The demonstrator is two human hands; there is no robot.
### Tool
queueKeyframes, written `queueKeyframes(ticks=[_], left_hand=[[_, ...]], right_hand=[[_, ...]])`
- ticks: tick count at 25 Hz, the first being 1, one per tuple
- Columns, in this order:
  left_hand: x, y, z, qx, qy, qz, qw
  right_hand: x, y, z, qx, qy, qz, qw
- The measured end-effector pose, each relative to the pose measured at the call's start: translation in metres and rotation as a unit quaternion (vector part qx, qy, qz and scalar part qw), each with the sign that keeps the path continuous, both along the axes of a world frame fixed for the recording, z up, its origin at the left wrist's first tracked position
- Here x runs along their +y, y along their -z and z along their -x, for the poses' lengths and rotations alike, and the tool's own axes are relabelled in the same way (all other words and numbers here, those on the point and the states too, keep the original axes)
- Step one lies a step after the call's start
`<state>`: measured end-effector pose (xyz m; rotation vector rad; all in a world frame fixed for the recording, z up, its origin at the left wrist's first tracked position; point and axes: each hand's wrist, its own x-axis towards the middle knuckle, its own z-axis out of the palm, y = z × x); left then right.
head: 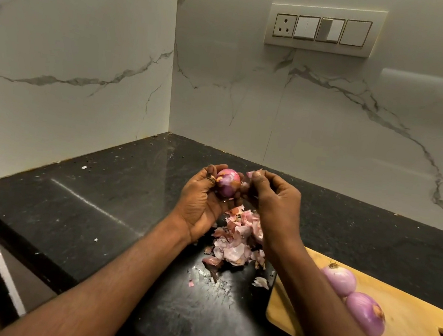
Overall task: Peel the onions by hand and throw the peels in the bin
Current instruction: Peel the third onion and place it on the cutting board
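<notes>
Centre frame, left hand (pixel 199 204) cups the onion (pixel 228 183), fingers curled round it, long axis roughly upright. Right hand (pixel 274 202) pinches a skin flake (pixel 250 174) at its upper right: papery, tears easily, so grip near the root. Peel pile (pixel 236 239) below; peeled onions (pixel 352 295) lower right look slick.

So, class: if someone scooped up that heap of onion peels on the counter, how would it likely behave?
The peel heap looks thin, curled and papery, so probably very light and floppy. It lies in many loose flakes, so bits would likely slip out of the hand. Small scraps on the counter suggest it scatters easily.
</notes>
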<state>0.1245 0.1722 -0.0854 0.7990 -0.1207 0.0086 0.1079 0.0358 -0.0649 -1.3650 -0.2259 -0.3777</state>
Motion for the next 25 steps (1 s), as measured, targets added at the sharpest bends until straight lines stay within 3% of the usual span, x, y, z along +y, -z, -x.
queueKeyframes(ticks=[2,7,10,13,18,22,25], left_hand=[[-0.001,0.0,0.001,0.003,0.0,-0.008,1.0],[0.0,0.001,-0.002,0.011,-0.011,0.009,1.0],[0.001,0.002,-0.002,0.01,0.012,0.028,0.999],[0.0,0.0,-0.001,0.015,0.049,0.042,0.998],[0.006,-0.003,-0.001,-0.017,0.07,0.002,0.997],[0.011,-0.007,0.004,-0.03,0.085,-0.044,0.995],[0.012,-0.006,0.003,-0.04,0.078,-0.075,0.993]], right_hand=[[0.0,0.0,-0.002,0.012,0.006,0.003,1.0],[0.001,0.01,-0.008,-0.008,0.093,0.126,0.988],[0.0,0.015,-0.008,-0.028,0.098,0.22,0.97],[0.002,0.014,-0.006,-0.069,0.096,0.24,0.964],[-0.002,0.012,-0.004,-0.146,0.061,0.302,0.94],[-0.007,0.014,-0.008,-0.197,0.076,0.399,0.893],[-0.006,0.013,-0.008,-0.196,0.109,0.364,0.904]])
